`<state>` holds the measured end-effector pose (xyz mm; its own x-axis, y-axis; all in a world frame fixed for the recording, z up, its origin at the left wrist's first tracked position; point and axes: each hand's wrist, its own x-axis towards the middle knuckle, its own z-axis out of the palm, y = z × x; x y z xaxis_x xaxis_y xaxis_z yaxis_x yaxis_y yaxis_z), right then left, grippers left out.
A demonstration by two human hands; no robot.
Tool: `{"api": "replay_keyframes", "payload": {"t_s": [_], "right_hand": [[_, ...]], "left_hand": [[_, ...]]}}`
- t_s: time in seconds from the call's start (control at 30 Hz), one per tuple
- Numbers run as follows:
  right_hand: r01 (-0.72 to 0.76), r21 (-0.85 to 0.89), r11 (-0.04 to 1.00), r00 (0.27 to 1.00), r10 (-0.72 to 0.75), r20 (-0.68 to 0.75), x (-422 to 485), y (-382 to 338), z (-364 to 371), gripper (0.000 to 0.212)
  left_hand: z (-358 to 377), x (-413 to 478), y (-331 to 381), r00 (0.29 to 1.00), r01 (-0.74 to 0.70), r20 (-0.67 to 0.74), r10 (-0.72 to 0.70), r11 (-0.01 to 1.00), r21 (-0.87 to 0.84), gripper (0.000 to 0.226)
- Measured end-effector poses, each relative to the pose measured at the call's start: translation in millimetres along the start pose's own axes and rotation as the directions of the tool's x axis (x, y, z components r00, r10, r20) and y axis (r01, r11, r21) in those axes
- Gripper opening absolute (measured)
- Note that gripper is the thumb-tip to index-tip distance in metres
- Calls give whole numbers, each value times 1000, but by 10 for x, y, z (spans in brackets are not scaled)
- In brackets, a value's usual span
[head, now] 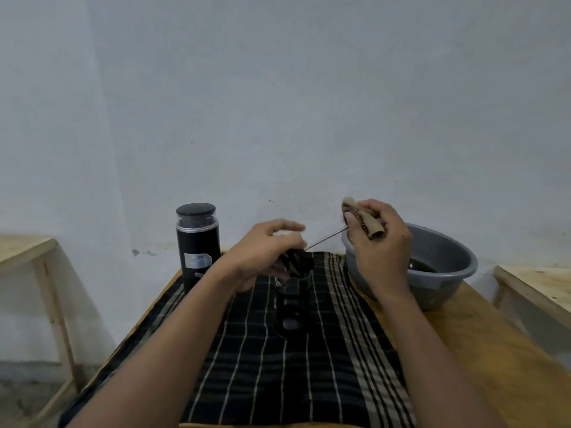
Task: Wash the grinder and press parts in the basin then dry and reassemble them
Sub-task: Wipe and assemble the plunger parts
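Press plunger (327, 239) up in the air just left of the basin (445, 247), thin rod slanting from lower left to upper right. Filter disc (355, 215) at the rod's upper end, over the basin's left rim, wrapped in a beige rag (375, 232), with the coiled spring edge showing past the rag. Right hand (383, 254) curled round rag and disc, thumb pressed on the disc face. Left hand (265, 248) further left of the basin, fingers bent over the dark lid (295, 262) at the rod's lower end and gripping it from above; fingertips blurred, so exact placement unclear. Glass carafe (292, 307) upright left of the basin, directly under the lid, on a dark plaid cloth (278, 381). Black grinder (197, 248) well left of the basin, upright, cap on, apparently in 1 piece. Dark water (425, 267) low inside the basin.

Progress, as a judgement only: washing of the plunger apparently over, drying of the disc now in hand. Carafe out of the basin, wet or dry impossible to tell. Grinder either finished or not yet opened, no telling which. Most likely left: finish wiping disc and rod, seat plunger and lid in the carafe, then handle the grinder if unwashed. Of the 2 items, the press seemingly past halfway.
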<state>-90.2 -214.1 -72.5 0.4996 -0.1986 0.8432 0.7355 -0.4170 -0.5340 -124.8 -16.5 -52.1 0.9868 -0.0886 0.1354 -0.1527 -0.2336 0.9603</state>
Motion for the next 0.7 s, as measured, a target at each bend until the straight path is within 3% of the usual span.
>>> {"api": "replay_keyframes", "payload": {"t_s": [0.1, 0.2, 0.27, 0.33, 0.4, 0.5, 0.57, 0.63, 0.7], "right_hand": [[183, -20, 983, 969, -177, 175, 186, -11, -32, 21], [114, 90, 989, 942, -137, 305, 241, -109, -7, 23], [80, 64, 995, 945, -96, 314, 247, -127, 14, 26], [56, 1, 998, 964, -54, 262, 215, -122, 20, 40], [-92, 98, 991, 985, 77, 152, 140, -111, 12, 46], [-366, 459, 810, 929, 343, 136, 16, -149, 91, 17], [-309, 391, 867, 950, 267, 159, -73, -150, 118, 20], [-62, 206, 977, 981, 21, 195, -97, -148, 66, 30], [19, 118, 993, 938, -58, 342, -35, -114, -2, 42]], "left_hand": [[35, 3, 48, 984, 41, 162, -68, 986, 162, 46], [151, 9, 121, 969, 44, 243, -46, 999, 10, 33], [251, -2, 102, 975, 15, 221, 3, 997, -81, 23], [332, 22, 5, 996, -8, 85, 14, 997, -71, 27], [361, 57, -56, 999, 18, -43, -24, 990, -142, 30], [387, 62, -31, 996, 45, -53, -66, 942, -333, 32], [409, 56, -1, 997, 80, 13, -82, 912, -403, 38], [402, 31, 4, 990, 126, 112, -89, 917, -378, 40], [342, 4, -14, 978, 140, 191, -78, 932, -335, 34]]}}
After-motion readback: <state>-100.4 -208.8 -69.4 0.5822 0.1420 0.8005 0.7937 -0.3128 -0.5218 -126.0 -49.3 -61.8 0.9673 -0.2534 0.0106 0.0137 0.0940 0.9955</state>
